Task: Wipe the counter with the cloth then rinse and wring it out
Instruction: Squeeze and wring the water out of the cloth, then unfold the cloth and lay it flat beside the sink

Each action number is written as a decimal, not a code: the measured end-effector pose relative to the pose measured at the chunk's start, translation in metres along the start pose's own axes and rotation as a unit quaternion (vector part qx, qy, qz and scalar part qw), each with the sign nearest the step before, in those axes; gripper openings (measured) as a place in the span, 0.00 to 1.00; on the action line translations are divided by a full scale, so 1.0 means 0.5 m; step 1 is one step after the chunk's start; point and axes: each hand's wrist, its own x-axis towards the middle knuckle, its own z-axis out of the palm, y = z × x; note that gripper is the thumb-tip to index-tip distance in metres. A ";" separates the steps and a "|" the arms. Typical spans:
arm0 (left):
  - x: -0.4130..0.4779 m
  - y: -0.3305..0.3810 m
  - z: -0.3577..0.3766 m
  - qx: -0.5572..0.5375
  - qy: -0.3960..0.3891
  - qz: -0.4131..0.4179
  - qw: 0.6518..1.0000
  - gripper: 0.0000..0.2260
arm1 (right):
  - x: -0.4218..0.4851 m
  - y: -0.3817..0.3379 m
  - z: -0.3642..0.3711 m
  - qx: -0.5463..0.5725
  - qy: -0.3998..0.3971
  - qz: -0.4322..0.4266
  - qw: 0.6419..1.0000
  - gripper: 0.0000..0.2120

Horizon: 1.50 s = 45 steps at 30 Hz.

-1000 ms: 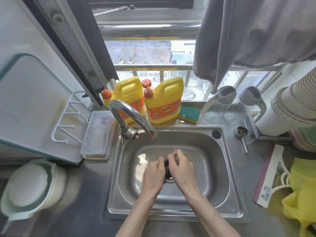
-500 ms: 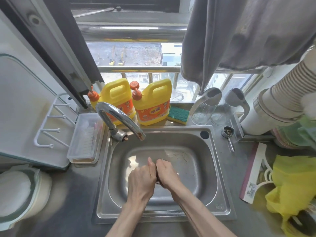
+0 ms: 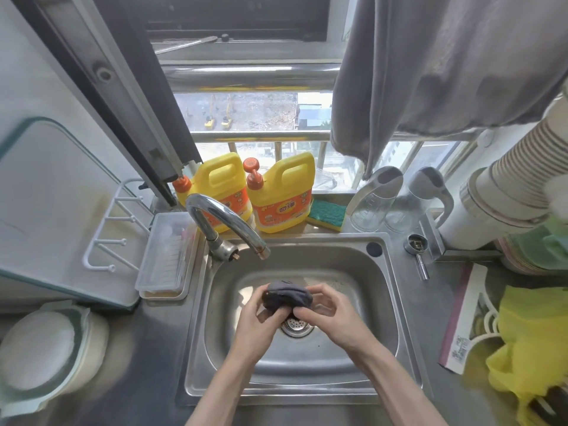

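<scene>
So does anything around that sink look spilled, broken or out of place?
Nothing stands out. Both hands, left and right, hold a balled dark cloth over the drain of the sink. No water runs from the tap, and the two yellow bottles stand upright behind it.

Left hand (image 3: 256, 325) and right hand (image 3: 333, 318) gripping bunched dark cloth (image 3: 287, 295), above steel sink (image 3: 381, 302) drain (image 3: 296, 326)
</scene>
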 end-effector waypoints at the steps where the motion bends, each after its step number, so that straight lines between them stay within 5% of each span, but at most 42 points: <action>1: 0.001 0.002 0.001 0.002 -0.006 0.003 1.000 0.13 | 0.000 0.001 -0.003 -0.025 0.005 -0.006 1.000 0.14; 4: 0.007 0.005 0.007 -0.017 0.000 -0.012 1.000 0.14 | -0.004 -0.002 -0.004 -0.093 0.024 -0.042 0.994 0.15; 13: 0.006 0.038 0.035 -0.246 0.100 -0.101 0.959 0.10 | -0.034 -0.024 -0.018 0.020 0.024 -0.049 0.998 0.16; 16: -0.010 0.050 0.024 -0.163 0.089 -0.046 0.981 0.10 | -0.039 -0.028 -0.019 -0.093 -0.006 -0.060 0.994 0.12; 18: -0.015 0.048 0.017 -0.045 0.082 0.018 0.995 0.15 | -0.045 -0.034 0.001 -0.102 -0.011 -0.043 0.994 0.20; 26: -0.020 0.083 -0.041 0.078 -0.030 0.008 0.996 0.21 | -0.035 -0.027 0.030 -0.174 0.035 -0.070 0.982 0.17; 30: -0.013 0.110 -0.096 0.201 -0.125 -0.027 0.971 0.22 | -0.043 -0.054 -0.002 -0.109 0.024 -0.074 0.991 0.17; 35: -0.039 0.149 -0.130 0.178 -0.284 -0.047 0.941 0.06 | -0.073 -0.114 -0.036 -0.094 -0.122 -0.013 0.988 0.15; 38: -0.053 0.143 -0.121 0.116 -0.225 0.029 0.967 0.10 | -0.087 -0.133 -0.038 -0.151 -0.189 -0.026 0.970 0.19; 40: -0.064 0.141 -0.095 0.124 -0.186 0.079 0.971 0.10 | -0.091 -0.124 -0.026 -0.208 -0.164 -0.058 0.963 0.23; 45: -0.098 0.158 -0.003 0.249 -0.046 0.154 0.955 0.06 | -0.109 -0.076 0.000 -0.272 -0.021 -0.149 0.950 0.11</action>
